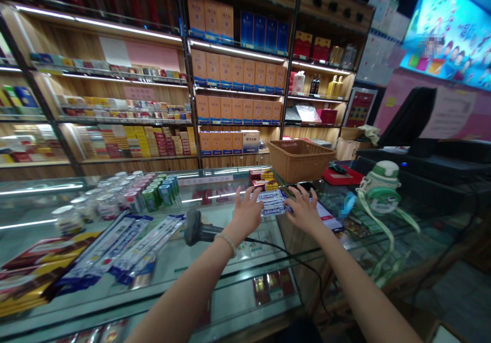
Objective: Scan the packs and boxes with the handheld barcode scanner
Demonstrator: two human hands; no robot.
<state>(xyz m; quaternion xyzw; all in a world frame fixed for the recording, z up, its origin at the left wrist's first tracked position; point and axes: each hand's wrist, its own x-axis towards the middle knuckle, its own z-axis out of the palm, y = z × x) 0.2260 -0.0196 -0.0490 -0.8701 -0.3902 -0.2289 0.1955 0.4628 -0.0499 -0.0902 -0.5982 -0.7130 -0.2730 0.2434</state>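
On the glass counter, a small group of blue and white packets [273, 202] lies between my two hands. My left hand [246, 214] touches its left end, with several fingers spread forward. At the right end is my right hand [305, 211], its fingers also apart and its thumb side against the packets. Just beyond them lie red and yellow packets [264, 179]. A black handheld scanner [201, 229] rests left of my left wrist, its cable running right under my arms. Long blue and white packets [111, 245] lie farther left.
Chocolate-coloured yellow and red packs [34, 276] and rows of small jars [103, 199] stand on the left counter. A wicker basket [299, 161] is behind my hands. At right are a tablet [330, 216], a green bottle with a strap [383, 187] and a monitor [408, 118].
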